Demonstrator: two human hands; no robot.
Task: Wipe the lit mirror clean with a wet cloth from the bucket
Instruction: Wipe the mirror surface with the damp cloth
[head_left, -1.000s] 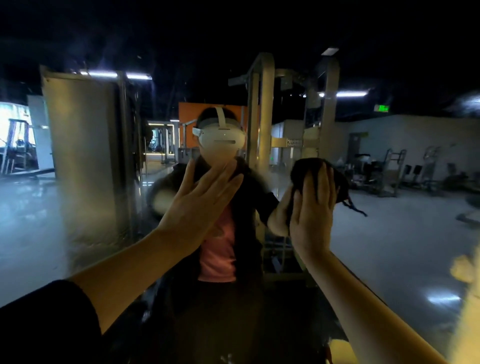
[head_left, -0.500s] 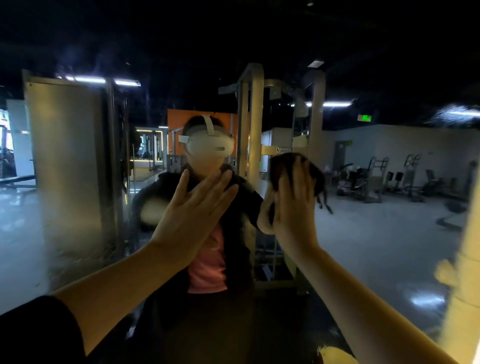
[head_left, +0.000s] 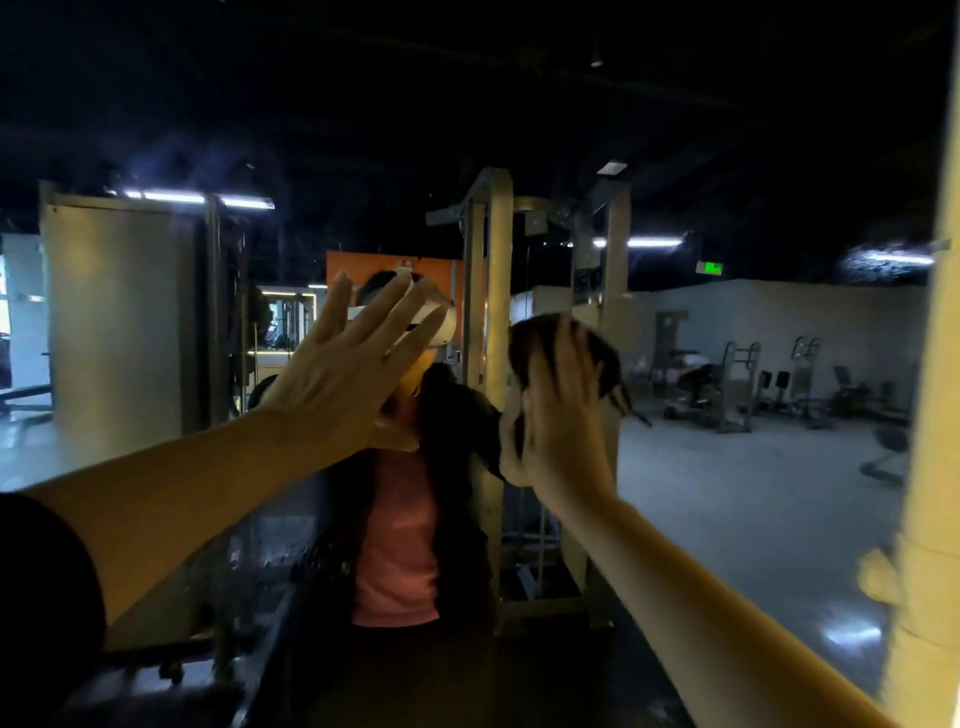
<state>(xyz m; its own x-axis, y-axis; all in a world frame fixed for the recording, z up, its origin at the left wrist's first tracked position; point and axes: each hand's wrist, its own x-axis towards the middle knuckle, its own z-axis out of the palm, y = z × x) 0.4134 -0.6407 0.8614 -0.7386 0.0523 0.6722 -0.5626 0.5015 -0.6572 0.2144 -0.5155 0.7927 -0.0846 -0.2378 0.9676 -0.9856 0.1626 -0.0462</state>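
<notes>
A large wall mirror (head_left: 753, 493) fills the view, its smooth glass showing a dim gym. Two bare forearms are raised toward it from the lower corners.

The left hand (head_left: 343, 374) is held flat against the glass with fingers straight and slightly spread, nothing in it. A dark sleeve (head_left: 41, 597) is seen at that arm's lower end.

The right hand (head_left: 563, 415) is pressed to the mirror at about the same height, just right of the left. Its fingers are laid straight over a dark cloth (head_left: 597, 348), which is pinned between palm and glass. The cloth looks soft and bunched into a rounded wad, with a few frayed strands hanging from its lower right edge. Whether it is wet cannot be told.

A pale yellow strip (head_left: 935, 467), smooth and upright, is seen along the mirror's right edge.

In the reflection, tall boxy metal machine frames (head_left: 493, 338), long thin ceiling tube lights (head_left: 652, 242), a small green sign (head_left: 709, 268) and a glossy grey floor are shown. The surface toward the lower left looks streaked and hazy.
</notes>
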